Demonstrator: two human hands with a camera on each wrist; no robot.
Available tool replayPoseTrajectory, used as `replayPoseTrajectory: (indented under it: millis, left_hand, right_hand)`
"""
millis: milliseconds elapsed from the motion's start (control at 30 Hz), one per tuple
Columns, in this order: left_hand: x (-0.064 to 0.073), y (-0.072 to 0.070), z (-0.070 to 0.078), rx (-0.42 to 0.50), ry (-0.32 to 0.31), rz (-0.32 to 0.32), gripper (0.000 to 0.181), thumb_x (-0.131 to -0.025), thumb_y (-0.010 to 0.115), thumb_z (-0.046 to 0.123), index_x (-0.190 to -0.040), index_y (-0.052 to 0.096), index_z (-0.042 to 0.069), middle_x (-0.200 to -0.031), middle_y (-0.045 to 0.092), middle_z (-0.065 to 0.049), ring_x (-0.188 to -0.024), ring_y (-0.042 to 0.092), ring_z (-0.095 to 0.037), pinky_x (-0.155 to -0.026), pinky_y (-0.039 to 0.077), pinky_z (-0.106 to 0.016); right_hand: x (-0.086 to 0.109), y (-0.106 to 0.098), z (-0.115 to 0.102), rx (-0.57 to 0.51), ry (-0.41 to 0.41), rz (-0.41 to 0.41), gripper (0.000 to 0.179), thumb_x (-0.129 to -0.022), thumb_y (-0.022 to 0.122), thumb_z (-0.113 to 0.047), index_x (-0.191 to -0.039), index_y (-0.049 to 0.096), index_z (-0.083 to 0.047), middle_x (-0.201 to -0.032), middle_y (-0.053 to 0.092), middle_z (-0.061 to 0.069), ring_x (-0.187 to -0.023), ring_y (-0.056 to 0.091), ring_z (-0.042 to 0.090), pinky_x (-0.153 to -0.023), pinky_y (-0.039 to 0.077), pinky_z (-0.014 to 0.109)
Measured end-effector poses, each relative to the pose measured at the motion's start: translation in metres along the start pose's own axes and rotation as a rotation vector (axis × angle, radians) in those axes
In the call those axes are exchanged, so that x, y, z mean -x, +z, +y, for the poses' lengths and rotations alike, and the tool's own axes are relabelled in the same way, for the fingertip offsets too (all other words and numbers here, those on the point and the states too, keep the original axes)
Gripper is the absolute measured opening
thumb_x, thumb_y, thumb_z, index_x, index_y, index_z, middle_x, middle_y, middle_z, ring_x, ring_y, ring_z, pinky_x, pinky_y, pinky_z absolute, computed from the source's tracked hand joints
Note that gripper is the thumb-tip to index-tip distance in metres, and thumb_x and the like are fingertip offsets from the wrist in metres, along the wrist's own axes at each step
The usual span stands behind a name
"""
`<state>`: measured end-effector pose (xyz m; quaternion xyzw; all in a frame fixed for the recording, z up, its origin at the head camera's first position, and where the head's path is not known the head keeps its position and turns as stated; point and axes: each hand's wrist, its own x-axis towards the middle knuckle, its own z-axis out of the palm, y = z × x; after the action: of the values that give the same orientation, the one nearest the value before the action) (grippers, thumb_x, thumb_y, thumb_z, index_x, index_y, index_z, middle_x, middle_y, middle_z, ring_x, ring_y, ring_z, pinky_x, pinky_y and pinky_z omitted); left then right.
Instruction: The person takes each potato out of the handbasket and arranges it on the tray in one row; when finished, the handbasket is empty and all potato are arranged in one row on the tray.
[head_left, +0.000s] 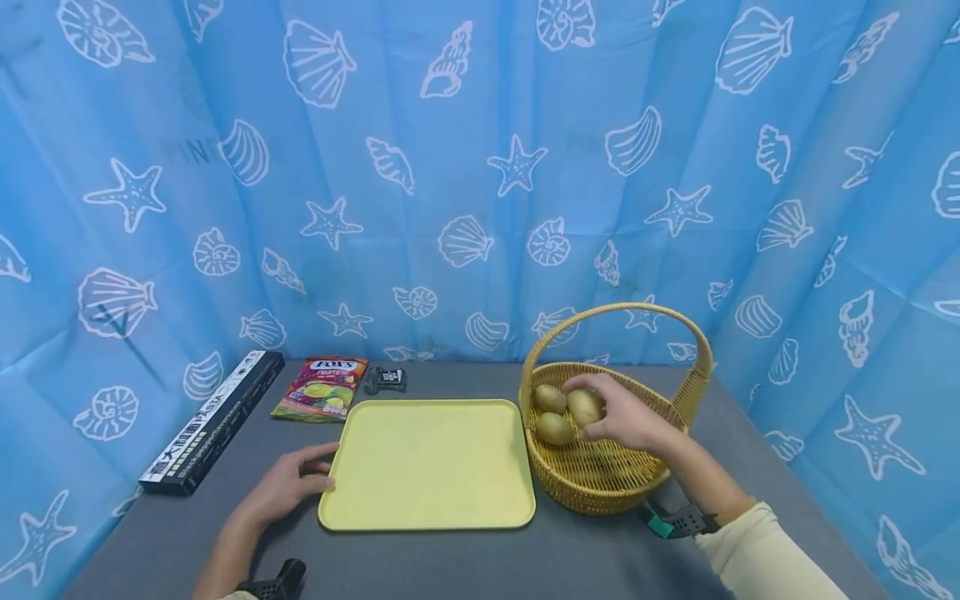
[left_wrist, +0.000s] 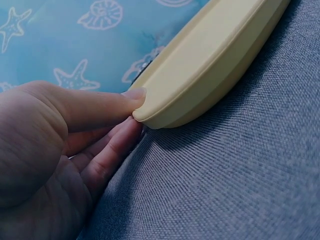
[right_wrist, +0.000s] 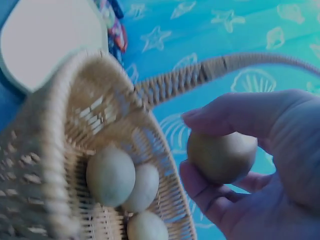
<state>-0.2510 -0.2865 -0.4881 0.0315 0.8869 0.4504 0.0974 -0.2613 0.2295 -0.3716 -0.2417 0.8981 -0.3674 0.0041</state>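
The right hand [head_left: 624, 414], thumb and fingers pinching 1 potato [head_left: 585, 408] over the wicker basket [head_left: 572, 497], is best raised clear of the handle [head_left: 622, 307], while the left hand [head_left: 288, 483], pinching the yellow tray [head_left: 427, 467] at its left edge, should steady it.

The tray [head_left: 427, 467] lies mid-desk [head_left: 442, 571], the left hand [head_left: 292, 483] at its left edge. Just right of the tray, toward the desk's right edge, stands the basket [head_left: 573, 498]; three potatoes [head_left: 554, 428] lie inside, grouped toward its left side, and one more potato [head_left: 585, 408] is in the right hand [head_left: 626, 417] above. The long box [head_left: 213, 425] runs along the desk's left edge. Right of its far end, near the far edge, lies the candy bag [head_left: 322, 389], behind the tray's far left corner; the small packet [head_left: 391, 380] sits right of that. The curtain [head_left: 450, 167] hangs behind the desk.
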Motion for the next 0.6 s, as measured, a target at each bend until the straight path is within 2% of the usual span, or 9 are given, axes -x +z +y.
replayPoseTrajectory:
  millis: [167,300,467,600]
  left_hand:
    - [0.001,-0.001,0.000,0.005,0.019,-0.013,0.064,-0.085,0.075,0.023,-0.140,0.051,0.002,-0.116,0.064,-0.012,-0.104,0.059,-0.025,-0.090,0.046,-0.050]
    - [0.001,-0.001,0.001,0.004,0.012,-0.011,0.064,-0.085,0.075,0.024,-0.140,0.051,0.002,-0.117,0.063,-0.012,-0.105,0.059,-0.025,-0.091,0.046,-0.050]
    - [0.001,0.000,0.000,-0.004,0.019,-0.011,0.065,-0.085,0.075,0.025,-0.140,0.051,0.002,-0.117,0.063,-0.012,-0.105,0.059,-0.025,-0.090,0.046,-0.050]
    - [0.000,0.000,-0.001,0.007,0.024,-0.013,0.065,-0.084,0.075,0.025,-0.141,0.050,0.003,-0.117,0.064,-0.011,-0.105,0.059,-0.025,-0.090,0.046,-0.049]
  right_hand:
    - [0.010,0.005,-0.015,-0.064,-0.027,0.088,0.063,-0.071,0.080,0.000,-0.129,0.055,-0.005,-0.132,0.046,0.021,-0.103,0.056,0.034,-0.073,0.053,0.035]
    - [0.018,0.010,-0.030,-0.097,-0.067,0.145,0.065,-0.070,0.084,-0.005,-0.129,0.057,-0.009,-0.130,0.051,0.017,-0.101,0.059,0.033,-0.072,0.054,0.035]
    - [0.022,0.019,-0.052,-0.129,-0.104,0.163,0.066,-0.071,0.086,-0.012,-0.131,0.057,-0.014,-0.127,0.056,0.012,-0.090,0.062,0.028,-0.069,0.055,0.036]
    - [0.020,0.027,-0.070,-0.138,-0.128,0.162,0.067,-0.072,0.085,-0.012,-0.133,0.057,-0.016,-0.128,0.056,0.009,-0.092,0.061,0.025,-0.070,0.054,0.034]
